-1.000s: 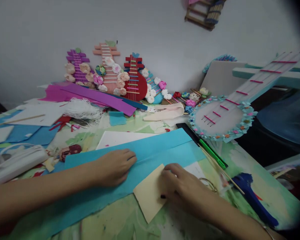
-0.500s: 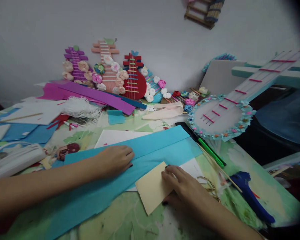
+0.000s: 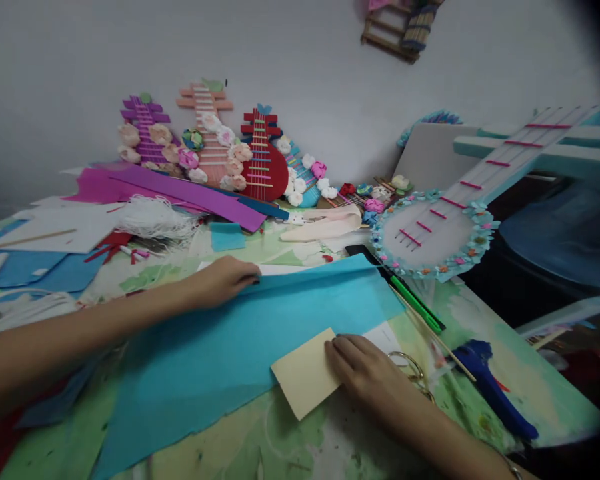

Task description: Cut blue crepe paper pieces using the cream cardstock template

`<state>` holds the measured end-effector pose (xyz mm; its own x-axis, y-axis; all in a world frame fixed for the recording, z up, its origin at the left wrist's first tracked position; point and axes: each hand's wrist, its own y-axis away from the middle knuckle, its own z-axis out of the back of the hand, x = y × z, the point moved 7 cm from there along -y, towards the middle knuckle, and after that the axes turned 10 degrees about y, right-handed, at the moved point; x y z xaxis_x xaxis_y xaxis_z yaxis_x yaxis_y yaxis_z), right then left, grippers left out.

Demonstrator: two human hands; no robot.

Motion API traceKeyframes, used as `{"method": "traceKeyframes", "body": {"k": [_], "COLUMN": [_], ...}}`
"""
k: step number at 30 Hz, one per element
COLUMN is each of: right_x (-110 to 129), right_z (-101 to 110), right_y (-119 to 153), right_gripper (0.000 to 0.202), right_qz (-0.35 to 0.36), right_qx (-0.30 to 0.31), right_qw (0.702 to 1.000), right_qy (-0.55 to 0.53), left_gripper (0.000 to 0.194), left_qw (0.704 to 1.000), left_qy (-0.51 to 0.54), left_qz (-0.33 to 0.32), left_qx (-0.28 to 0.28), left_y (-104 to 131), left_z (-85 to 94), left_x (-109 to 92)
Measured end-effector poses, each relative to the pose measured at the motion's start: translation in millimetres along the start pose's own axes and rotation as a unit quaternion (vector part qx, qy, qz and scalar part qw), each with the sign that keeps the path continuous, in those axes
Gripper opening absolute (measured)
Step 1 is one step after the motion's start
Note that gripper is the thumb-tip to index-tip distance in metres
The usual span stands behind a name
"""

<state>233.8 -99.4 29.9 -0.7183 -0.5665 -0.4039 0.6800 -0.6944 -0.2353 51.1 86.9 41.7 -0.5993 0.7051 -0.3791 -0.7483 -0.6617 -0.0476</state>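
Note:
A wide sheet of turquoise paper [image 3: 200, 360] spreads across the table over a white sheet [image 3: 383, 337]. My left hand [image 3: 225, 280] pinches the far edge of the turquoise paper, which lifts slightly there. My right hand [image 3: 363, 370] holds a small cream card [image 3: 303, 377] by its right side, with the fingers closed on it. The card lies over the near edge of the turquoise paper. Gold scissor handles [image 3: 407, 367] show just beyond my right wrist.
At the right lie a green cutter [image 3: 417, 305], a thin stick [image 3: 455, 357] and a blue-handled tool [image 3: 497, 390]. A flower-trimmed instrument model [image 3: 430, 233] stands behind them. Purple paper [image 3: 180, 193], white string [image 3: 155, 217] and decorated models line the back. White sheets [image 3: 55, 223] lie left.
My left hand has moved up and away with the far layer of the turquoise paper, which is now unfolded wider. My right hand stays on the card with little movement.

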Motion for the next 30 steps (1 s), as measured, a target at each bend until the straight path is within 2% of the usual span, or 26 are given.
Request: {"method": "traceKeyframes", "body": {"k": [3,5,8,11,14,16,20,22,25,30], "right_x": [-1.9,-2.5,-5.5,-11.6,-19.1,-22.2,-23.4,-22.1,-20.8,-20.4], "right_z": [1.8,3.2,2.0,-0.6,-3.4,-3.7,-1.6,-1.5,-3.8,-1.2], "right_y": [2.7,5.0,9.8,15.8,20.6,22.5,26.1,28.2,28.9,26.6], "right_gripper": [0.024,0.019,0.013,0.011,0.018,0.020,0.022,0.027,0.030,0.026], "right_qz": [-0.009,-0.013,-0.026,-0.042,-0.057,-0.057,-0.050,-0.045,-0.043,-0.050], "right_qx": [0.009,0.009,0.021,0.030,0.044,0.044,0.011,-0.007,-0.003,0.008], "right_qw": [1.000,1.000,0.999,0.998,0.997,0.996,0.997,0.998,0.998,0.997], "right_qy": [-0.014,-0.016,-0.021,-0.028,-0.043,-0.053,-0.060,-0.050,-0.042,-0.054], "left_gripper": [0.036,0.044,0.041,0.028,0.024,0.027,0.035,0.029,0.020,0.025], "left_qw": [0.998,0.995,0.993,0.995,0.997,0.999,0.995,0.992,0.990,0.989], "left_qy": [0.067,0.094,0.102,0.077,0.032,0.003,-0.031,-0.056,-0.089,-0.105], "left_qz": [0.021,0.039,0.059,0.066,0.051,0.014,-0.090,-0.106,-0.099,-0.082], "left_qx": [0.004,0.001,0.002,-0.004,-0.040,-0.052,0.011,0.036,0.055,0.066], "left_y": [-21.9,-36.1,-54.1,-65.8,-65.6,-55.9,-17.9,0.1,13.1,11.0], "left_z": [22.5,30.0,27.6,19.9,17.8,14.1,-12.0,-23.3,-29.4,-20.2], "left_x": [27.3,46.6,68.2,75.6,65.0,45.5,-4.3,-18.1,-20.6,-4.9]}}
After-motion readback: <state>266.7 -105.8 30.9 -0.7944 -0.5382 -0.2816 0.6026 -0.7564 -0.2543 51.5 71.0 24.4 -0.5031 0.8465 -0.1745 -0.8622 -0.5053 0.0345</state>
